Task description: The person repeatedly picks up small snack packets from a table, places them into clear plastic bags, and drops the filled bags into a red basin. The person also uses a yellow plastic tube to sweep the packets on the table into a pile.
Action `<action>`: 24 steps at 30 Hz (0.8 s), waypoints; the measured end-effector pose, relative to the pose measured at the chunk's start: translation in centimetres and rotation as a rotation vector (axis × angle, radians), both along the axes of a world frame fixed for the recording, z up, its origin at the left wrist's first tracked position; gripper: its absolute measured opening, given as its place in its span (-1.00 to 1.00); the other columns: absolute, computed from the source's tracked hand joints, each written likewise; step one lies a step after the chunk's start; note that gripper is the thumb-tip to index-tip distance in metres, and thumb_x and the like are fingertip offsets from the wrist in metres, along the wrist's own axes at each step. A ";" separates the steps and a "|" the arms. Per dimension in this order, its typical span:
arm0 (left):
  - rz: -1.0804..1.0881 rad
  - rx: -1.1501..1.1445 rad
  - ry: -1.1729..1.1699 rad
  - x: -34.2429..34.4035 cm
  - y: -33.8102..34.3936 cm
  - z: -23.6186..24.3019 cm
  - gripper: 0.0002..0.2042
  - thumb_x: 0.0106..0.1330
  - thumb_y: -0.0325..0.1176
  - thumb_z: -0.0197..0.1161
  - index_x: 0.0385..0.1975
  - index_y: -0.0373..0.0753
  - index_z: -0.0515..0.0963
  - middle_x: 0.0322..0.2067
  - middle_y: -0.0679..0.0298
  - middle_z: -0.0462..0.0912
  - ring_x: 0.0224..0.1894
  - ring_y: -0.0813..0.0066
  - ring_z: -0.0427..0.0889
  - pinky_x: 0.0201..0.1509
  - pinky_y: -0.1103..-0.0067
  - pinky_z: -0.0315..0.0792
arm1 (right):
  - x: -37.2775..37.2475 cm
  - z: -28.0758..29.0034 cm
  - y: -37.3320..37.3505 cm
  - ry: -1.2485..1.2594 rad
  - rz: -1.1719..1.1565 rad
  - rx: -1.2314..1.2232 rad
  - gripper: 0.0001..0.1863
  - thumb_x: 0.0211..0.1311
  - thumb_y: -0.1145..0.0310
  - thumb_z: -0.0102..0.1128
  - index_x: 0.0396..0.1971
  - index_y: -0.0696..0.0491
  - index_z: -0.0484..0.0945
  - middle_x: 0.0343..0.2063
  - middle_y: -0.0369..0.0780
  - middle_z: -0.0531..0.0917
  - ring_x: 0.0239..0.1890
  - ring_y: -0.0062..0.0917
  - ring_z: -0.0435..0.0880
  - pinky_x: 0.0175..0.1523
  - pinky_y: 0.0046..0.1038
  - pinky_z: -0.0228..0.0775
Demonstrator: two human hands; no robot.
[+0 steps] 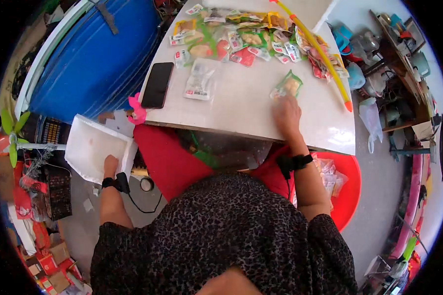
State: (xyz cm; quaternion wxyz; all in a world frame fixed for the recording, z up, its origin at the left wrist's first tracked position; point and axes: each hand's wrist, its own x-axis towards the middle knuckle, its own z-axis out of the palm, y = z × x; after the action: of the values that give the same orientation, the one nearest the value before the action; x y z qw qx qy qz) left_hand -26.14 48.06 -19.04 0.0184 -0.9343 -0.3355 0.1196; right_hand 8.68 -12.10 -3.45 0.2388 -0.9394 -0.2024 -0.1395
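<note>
My right hand (287,114) is over the white table, its fingers closed on the lower end of a small clear snack packet (291,84) with green edges and pale yellow contents. The hand is slightly blurred. Down at the left, my left hand (111,165) is inside a white foam box (81,142), by its near wall. Its fingers look curled under, and whatever they may hold is hidden. A clear and white packet (202,79) lies alone on the table, left of the middle. Black bands with cables circle both wrists.
A pile of mixed snack packets (246,38) covers the table's far side. A yellow tube with orange ends (320,51) lies along the right. A black phone (157,85) rests at the left edge. Below right stands a red basin (349,191) holding clear packets; a blue barrel (98,64) stands left.
</note>
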 end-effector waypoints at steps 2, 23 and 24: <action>0.175 -0.085 -0.164 0.8 -0.6 -0.1 -0.77 -0.03 -0.29 -0.01 -0.59 -0.38 0.44 -0.56 0.00 0.47 -0.47 0.15 0.46 -0.40 0.44 0.33 | 0.0 -0.7 -0.4 -0.108 -0.015 -0.001 -0.68 -0.24 0.31 0.09 -0.39 0.11 0.41 -0.26 -0.15 0.39 -0.09 -0.28 0.28 -0.12 -0.26 0.12; 0.241 -0.192 -0.385 1.1 -0.4 6.4 -0.71 -0.02 -0.23 -0.02 -0.55 -0.39 0.45 -0.55 -0.03 0.47 -0.44 0.10 0.44 -0.34 0.38 0.29 | 0.4 -1.3 -0.1 -0.261 0.046 -0.062 -0.74 -0.23 0.33 0.07 -0.45 0.10 0.39 -0.37 -0.17 0.43 -0.20 -0.32 0.35 -0.23 -0.29 0.19; 0.287 -0.239 -0.453 0.8 -0.2 7.3 -0.71 -0.01 -0.23 -0.01 -0.54 -0.38 0.45 -0.56 0.00 0.48 -0.47 0.17 0.45 -0.36 0.41 0.29 | 0.5 -1.3 0.0 -0.267 0.051 -0.066 -0.74 -0.23 0.33 0.08 -0.44 0.11 0.39 -0.37 -0.17 0.43 -0.21 -0.32 0.35 -0.23 -0.29 0.20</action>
State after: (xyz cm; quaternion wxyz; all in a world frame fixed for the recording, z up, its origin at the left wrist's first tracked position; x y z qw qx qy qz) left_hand -25.36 47.85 -11.71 -0.1845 -0.8756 -0.4433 -0.0520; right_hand 9.15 -12.09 -4.73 0.1824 -0.9144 -0.2608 -0.2502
